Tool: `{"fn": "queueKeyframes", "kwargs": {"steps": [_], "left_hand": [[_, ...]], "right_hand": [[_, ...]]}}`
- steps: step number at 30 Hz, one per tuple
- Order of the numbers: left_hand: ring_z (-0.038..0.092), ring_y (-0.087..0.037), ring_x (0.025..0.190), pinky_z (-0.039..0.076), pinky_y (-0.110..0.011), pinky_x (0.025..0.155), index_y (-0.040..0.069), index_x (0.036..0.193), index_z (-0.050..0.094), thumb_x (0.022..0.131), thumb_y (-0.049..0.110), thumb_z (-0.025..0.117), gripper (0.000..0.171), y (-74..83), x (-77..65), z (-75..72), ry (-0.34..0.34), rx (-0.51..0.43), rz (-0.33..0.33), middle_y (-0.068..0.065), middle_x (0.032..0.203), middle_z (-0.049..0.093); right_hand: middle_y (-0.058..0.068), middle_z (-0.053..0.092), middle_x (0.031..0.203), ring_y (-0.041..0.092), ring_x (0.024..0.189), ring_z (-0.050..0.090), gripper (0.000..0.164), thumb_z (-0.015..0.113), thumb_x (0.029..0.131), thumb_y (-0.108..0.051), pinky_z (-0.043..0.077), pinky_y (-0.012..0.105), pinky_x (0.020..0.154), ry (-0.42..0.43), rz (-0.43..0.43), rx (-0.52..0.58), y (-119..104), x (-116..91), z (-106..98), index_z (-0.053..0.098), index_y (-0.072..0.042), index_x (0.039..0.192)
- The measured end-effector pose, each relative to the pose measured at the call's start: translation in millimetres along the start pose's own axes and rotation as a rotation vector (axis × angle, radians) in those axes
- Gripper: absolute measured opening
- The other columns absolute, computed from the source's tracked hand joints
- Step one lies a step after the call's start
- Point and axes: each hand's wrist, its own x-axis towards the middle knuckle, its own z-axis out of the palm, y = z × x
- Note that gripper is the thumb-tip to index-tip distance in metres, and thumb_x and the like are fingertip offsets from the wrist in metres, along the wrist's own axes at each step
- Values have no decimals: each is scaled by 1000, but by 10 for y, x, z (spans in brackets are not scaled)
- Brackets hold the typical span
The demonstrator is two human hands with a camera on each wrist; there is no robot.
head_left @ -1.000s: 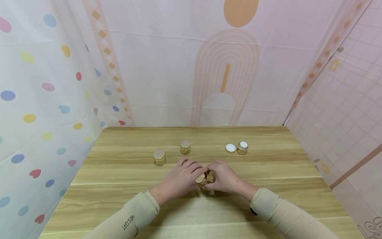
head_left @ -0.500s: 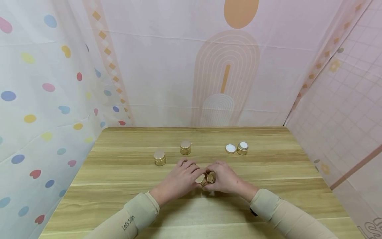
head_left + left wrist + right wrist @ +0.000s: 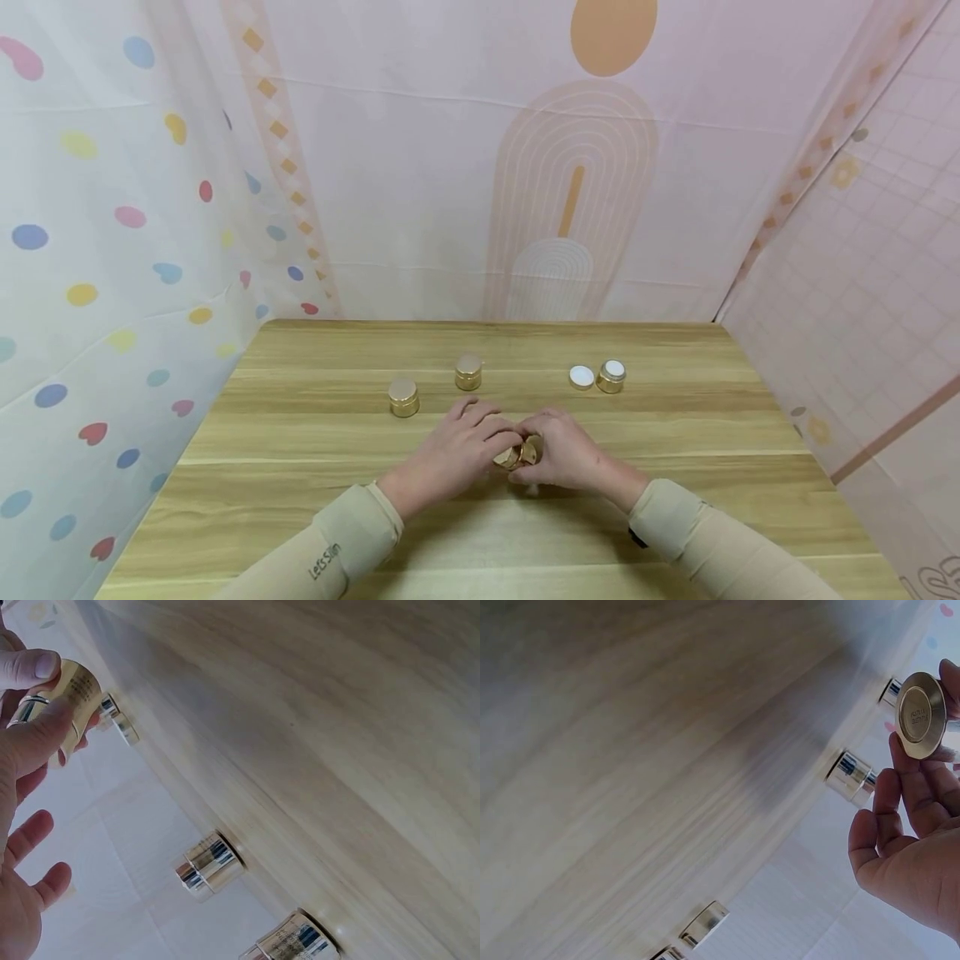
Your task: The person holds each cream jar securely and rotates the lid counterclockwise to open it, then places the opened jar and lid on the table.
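Observation:
Both hands hold one small gold cosmetic jar [image 3: 517, 456] between them, tipped on its side above the wooden table. My left hand [image 3: 452, 461] grips its lid end, thumb and fingers curled round it. The body end is pinched by my right hand [image 3: 564, 452]. In the left wrist view small print shows on the gold jar [image 3: 81, 691]. The right wrist view shows the jar's round base [image 3: 919, 716] with an embossed mark, right at the right fingertips. The seam between lid and body is partly hidden by fingers.
Two capped gold jars, one at left [image 3: 403, 398] and one farther back [image 3: 468, 372], stand beyond the left hand. At the back right stands an uncapped jar [image 3: 611, 377] with a white top, beside an upturned lid [image 3: 581, 377]. Patterned curtains [image 3: 405, 167] enclose the table [image 3: 315, 354].
The left fingers have shifted a little on the lid and now cover more of it. The right hand keeps its grip on the jar body. The head view has tilted slightly.

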Motion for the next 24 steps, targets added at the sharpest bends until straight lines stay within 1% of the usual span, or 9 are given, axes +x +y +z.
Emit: {"fn": "queueKeyframes", "kwargs": {"steps": [3,5,7,10,12,15,19,24], "left_hand": [[65,-22,126,53,-51,110,22,130,71,76,46,93,63,-2,0,15,-22,1,-32,9,120,74],[66,-22,126,53,-50,111,21,134,70,75,53,92,71,-4,-1,15,-32,0,-41,8,120,74],[64,-22,126,54,-51,110,21,138,68,73,51,93,76,-7,-5,12,-34,-4,-32,8,124,73],[62,-22,129,54,-53,110,22,139,66,73,40,96,75,-7,-2,3,-21,4,12,8,132,70],[61,-21,131,53,-53,111,24,136,66,76,32,95,67,-6,1,6,-10,26,43,9,134,69],[60,-20,133,53,-53,112,25,133,67,82,21,90,57,-3,4,3,-8,75,75,11,136,69],[61,-21,132,53,-51,112,24,129,69,85,14,85,48,2,3,-1,-9,118,93,10,134,70],[62,-20,129,53,-50,111,22,126,69,87,14,81,41,-3,5,16,3,128,97,11,130,72]], "right_hand": [[-8,80,107,17,109,67,43,98,75,-32,55,42,99,-1,8,2,10,-1,11,79,-18,111],[-7,80,109,17,109,68,45,98,75,-32,55,44,101,2,11,4,13,-2,14,79,-18,113],[-7,81,110,18,110,69,45,98,75,-32,55,44,101,4,7,6,17,-2,14,79,-18,113],[-8,81,109,17,109,69,43,97,76,-33,56,43,101,3,-3,12,21,-3,12,79,-20,113],[-9,80,108,16,108,69,42,97,76,-34,57,40,99,0,-3,24,27,-4,11,79,-21,112],[-9,80,108,14,107,68,42,96,77,-35,57,36,96,-10,10,62,22,-5,10,79,-21,112],[-9,79,106,13,103,66,42,97,77,-35,55,31,90,-18,17,100,23,-7,12,79,-19,111],[-10,78,105,13,102,65,42,96,77,-34,53,30,89,-24,20,105,24,-15,14,79,-19,113]]}}
